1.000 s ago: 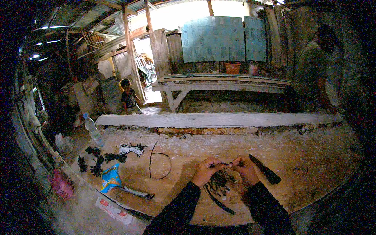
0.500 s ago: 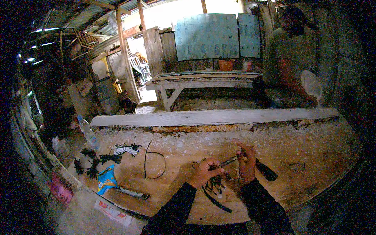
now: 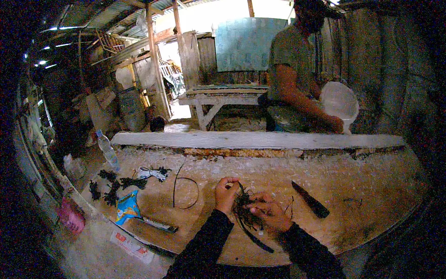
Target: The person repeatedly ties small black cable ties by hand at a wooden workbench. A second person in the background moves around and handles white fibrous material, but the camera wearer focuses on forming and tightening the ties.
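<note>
Near the table's (image 3: 350, 223) front edge, black cords (image 3: 242, 211) lie bunched. Left hand (image 3: 226, 195): fingertips clamped on strands. Right hand (image 3: 270, 214): touching strands; grip blurred, cannot tell. Mostly bare wood extends from the dark pointed tool (image 3: 312, 201) to the right edge; blue packet (image 3: 127, 207) lies near the left edge.
</note>
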`<state>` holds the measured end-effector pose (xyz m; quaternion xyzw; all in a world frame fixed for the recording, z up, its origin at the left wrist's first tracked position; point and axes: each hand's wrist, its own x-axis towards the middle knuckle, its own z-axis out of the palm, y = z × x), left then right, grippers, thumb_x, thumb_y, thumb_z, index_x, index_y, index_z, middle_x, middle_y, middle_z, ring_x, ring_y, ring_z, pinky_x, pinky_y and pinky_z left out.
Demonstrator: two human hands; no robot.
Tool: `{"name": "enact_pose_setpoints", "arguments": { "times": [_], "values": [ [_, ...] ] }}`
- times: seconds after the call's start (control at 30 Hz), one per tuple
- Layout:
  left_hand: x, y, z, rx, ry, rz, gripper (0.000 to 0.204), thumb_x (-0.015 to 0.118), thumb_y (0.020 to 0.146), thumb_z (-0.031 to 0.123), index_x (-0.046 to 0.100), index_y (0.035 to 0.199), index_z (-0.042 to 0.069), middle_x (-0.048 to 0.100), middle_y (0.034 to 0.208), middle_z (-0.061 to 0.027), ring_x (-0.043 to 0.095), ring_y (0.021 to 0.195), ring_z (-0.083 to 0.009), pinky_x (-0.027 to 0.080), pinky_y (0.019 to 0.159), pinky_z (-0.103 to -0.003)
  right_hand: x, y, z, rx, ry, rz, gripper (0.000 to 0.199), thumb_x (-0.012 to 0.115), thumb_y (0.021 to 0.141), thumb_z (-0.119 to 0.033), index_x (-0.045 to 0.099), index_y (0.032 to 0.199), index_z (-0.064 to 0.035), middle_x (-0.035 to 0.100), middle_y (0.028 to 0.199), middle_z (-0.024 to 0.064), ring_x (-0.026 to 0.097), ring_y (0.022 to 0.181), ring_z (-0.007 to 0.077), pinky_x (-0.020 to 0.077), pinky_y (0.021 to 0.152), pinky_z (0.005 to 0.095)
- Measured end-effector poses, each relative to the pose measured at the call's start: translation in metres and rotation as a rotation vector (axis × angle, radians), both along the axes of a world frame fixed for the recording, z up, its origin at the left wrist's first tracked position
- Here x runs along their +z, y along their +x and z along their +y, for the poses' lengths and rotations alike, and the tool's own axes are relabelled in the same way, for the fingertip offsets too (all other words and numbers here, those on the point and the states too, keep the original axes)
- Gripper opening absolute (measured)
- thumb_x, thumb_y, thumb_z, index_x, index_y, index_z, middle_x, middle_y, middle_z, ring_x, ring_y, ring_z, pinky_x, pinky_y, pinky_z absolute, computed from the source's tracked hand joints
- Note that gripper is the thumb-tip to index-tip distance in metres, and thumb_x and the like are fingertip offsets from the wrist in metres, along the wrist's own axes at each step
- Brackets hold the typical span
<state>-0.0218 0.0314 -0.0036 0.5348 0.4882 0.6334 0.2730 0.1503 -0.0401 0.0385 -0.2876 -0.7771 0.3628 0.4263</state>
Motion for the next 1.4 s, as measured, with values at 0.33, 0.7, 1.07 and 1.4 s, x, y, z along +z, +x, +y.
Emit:
{"name": "enact_pose_setpoints", "arguments": {
  "times": [0.33, 0.7, 1.07, 1.4],
  "values": [
    [-0.002, 0.006, -0.004, -0.202, -0.077, -0.092, 0.010, 0.061, 0.073, 0.009, 0.060, 0.081, 0.004, 0.058, 0.079, -0.0027, 0.054, 0.073, -0.0144, 0.042, 0.068, -0.026, 0.014, 0.006, -0.003, -0.012, -0.196, 0.054, 0.010, 0.066, 0.072, -0.012, 0.065, 0.081, -0.0070, 0.058, 0.087, 0.0060, 0.053, 0.091, 0.0188, 0.0393, 0.084, 0.0317],
    [-0.016, 0.020, -0.002, -0.418, 0.100, 0.139, 0.019, 0.062, 0.078, 0.021, 0.058, 0.088, 0.006, 0.055, 0.084, -0.0020, 0.053, 0.080, -0.0148, 0.040, 0.073, -0.026, -0.015, 0.018, 0.028, -0.368, -0.044, 0.331, 0.015, 0.066, 0.070, -0.003, 0.053, 0.077, -0.0055, 0.054, 0.078, 0.0032, 0.050, 0.068, 0.0120, 0.0417, 0.061, 0.0231],
    [0.019, 0.021, -0.035, -1.162, -0.466, -0.011, 0.020, 0.058, 0.082, 0.023, 0.052, 0.096, 0.010, 0.047, 0.072, 0.0069, 0.042, 0.059, -0.0036, 0.034, 0.052, -0.019, -0.003, 0.027, 0.032, -0.638, 0.380, 0.065, 0.015, 0.059, 0.064, 0.002, 0.051, 0.075, -0.0031, 0.055, 0.079, 0.0085, 0.052, 0.079, 0.0208, 0.0418, 0.070, 0.0281],
    [0.003, 0.020, -0.014, -0.544, -0.045, 0.093, 0.016, 0.063, 0.075, 0.018, 0.051, 0.072, 0.007, 0.047, 0.064, 0.0029, 0.045, 0.062, -0.0074, 0.037, 0.057, -0.022, -0.007, 0.023, 0.032, -0.598, 0.123, 0.252, 0.013, 0.056, 0.072, 0.002, 0.055, 0.084, -0.0020, 0.056, 0.084, 0.0073, 0.052, 0.082, 0.0169, 0.0416, 0.076, 0.0287]
  ]
}}
